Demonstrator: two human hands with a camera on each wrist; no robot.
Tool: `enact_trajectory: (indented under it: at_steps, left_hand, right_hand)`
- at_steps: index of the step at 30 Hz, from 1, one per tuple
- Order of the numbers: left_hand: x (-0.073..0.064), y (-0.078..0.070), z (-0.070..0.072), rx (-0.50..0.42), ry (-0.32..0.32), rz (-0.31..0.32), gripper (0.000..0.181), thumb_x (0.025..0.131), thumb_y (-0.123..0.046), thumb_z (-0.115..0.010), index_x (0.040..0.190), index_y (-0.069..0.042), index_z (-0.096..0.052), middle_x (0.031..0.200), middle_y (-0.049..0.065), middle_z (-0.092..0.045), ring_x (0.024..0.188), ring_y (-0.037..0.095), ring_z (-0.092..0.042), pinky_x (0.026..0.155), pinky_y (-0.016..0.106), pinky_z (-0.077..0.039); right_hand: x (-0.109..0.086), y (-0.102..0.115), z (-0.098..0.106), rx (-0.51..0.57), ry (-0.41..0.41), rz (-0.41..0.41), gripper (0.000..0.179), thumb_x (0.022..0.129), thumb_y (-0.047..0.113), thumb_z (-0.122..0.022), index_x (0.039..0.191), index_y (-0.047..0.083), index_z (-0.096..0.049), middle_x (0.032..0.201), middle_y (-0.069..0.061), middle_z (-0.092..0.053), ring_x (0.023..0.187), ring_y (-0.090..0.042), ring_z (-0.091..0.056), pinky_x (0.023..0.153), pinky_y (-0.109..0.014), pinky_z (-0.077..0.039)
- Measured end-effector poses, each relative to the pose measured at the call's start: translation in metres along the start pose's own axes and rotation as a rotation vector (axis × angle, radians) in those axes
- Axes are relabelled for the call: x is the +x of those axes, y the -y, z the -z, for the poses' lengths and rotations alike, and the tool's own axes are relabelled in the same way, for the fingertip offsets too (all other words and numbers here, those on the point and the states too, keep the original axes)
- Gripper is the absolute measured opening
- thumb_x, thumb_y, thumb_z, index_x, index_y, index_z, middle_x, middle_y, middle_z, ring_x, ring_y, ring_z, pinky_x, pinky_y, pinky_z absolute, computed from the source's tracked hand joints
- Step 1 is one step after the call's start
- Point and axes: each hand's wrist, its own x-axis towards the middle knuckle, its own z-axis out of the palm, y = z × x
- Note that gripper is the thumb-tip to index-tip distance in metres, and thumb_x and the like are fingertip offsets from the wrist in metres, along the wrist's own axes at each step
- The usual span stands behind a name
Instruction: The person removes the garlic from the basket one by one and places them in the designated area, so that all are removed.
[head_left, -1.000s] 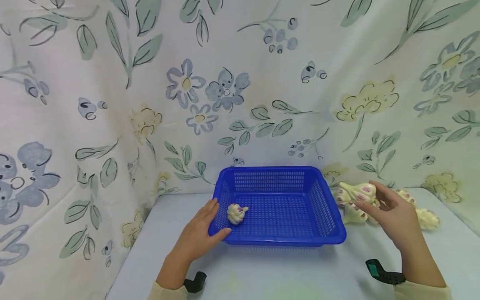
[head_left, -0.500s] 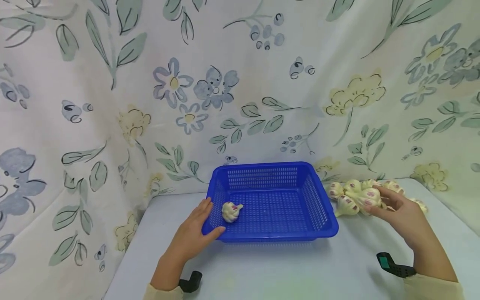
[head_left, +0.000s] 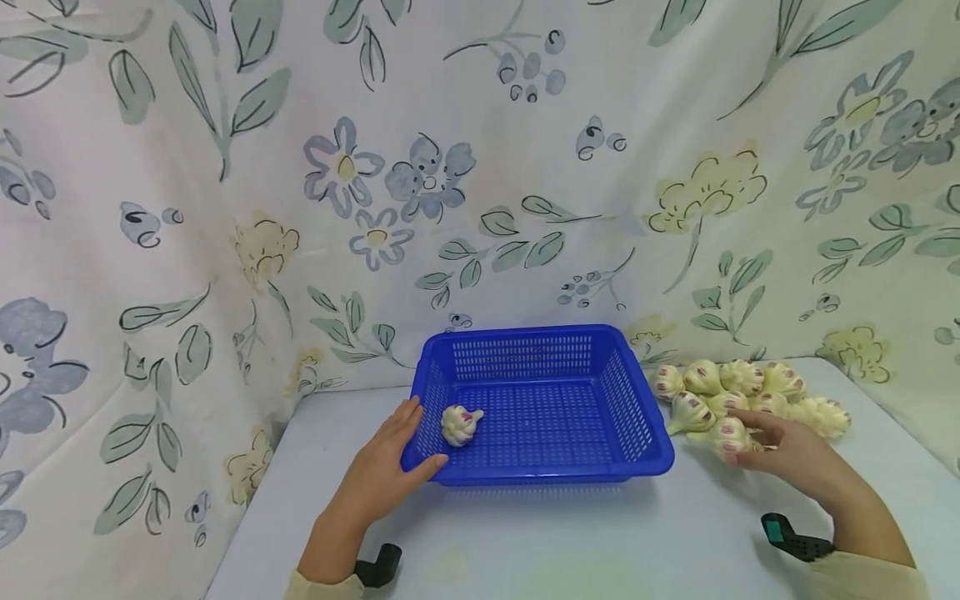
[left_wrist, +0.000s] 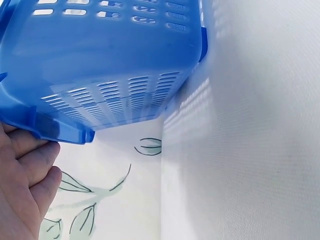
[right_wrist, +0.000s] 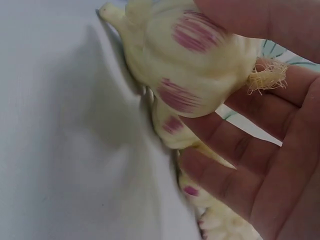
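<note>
My left hand rests on the left front corner of a blue plastic basket, fingers nearly straight along its side and thumb on the front rim. In the left wrist view the fingertips touch beneath the rim. One garlic bulb, whitish with purple marks, lies in the basket near its left wall. Right of the basket, my right hand pinches another garlic bulb between thumb and fingers, at the front of a pile. Its roots face the palm and its stem points away.
Several more garlic bulbs lie grouped right of the basket, towards the back of the white table. A floral curtain hangs behind the table and along its left side.
My right hand has brought the garlic bulb from above the pile down to its front, nearer me. My left hand stays at the basket. The head view has shifted slightly.
</note>
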Motion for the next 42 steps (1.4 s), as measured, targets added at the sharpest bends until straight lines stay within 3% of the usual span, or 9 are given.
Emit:
enact_trajectory:
  at_steps: [11,20,28,42]
  left_hand:
    - [0.001,0.001,0.000,-0.010,0.000,0.001,0.094,0.086,-0.074,-0.052,0.153,-0.010,-0.034,0.163,0.003,-0.026,0.150,0.026,-0.024,0.115,0.055,-0.032]
    - [0.000,0.000,0.000,-0.008,-0.005,-0.010,0.094,0.086,-0.073,-0.052,0.153,-0.009,-0.035,0.162,0.004,-0.027,0.149,0.027,-0.026,0.115,0.055,-0.032]
    - [0.000,0.001,-0.001,-0.012,-0.003,-0.004,0.092,0.087,-0.071,-0.054,0.153,-0.010,-0.035,0.162,0.003,-0.026,0.150,0.027,-0.025,0.115,0.055,-0.032]
    - [0.000,0.000,0.000,-0.011,0.000,0.009,0.093,0.086,-0.073,-0.052,0.153,-0.011,-0.035,0.163,0.001,-0.025,0.150,0.025,-0.023,0.115,0.056,-0.031]
  right_hand:
    - [0.006,-0.004,-0.005,-0.031,0.059,-0.088,0.091,0.079,0.053,-0.076,0.145,0.000,-0.043,0.137,-0.037,-0.049,0.116,-0.049,-0.057,0.078,-0.058,-0.053]
    - [0.006,-0.001,-0.006,-0.032,0.060,-0.085,0.088,0.081,0.048,-0.077,0.144,-0.004,-0.043,0.135,-0.036,-0.051,0.114,-0.048,-0.059,0.079,-0.057,-0.053]
    - [0.007,-0.002,-0.009,-0.023,0.033,-0.082,0.089,0.078,0.050,-0.079,0.141,-0.004,-0.047,0.128,-0.031,-0.058,0.107,-0.038,-0.063,0.075,-0.048,-0.056]
    - [0.008,0.001,-0.011,-0.038,-0.055,-0.039,0.079,0.080,0.045,-0.079,0.136,-0.003,-0.053,0.119,-0.027,-0.063,0.100,-0.034,-0.064,0.068,-0.037,-0.054]
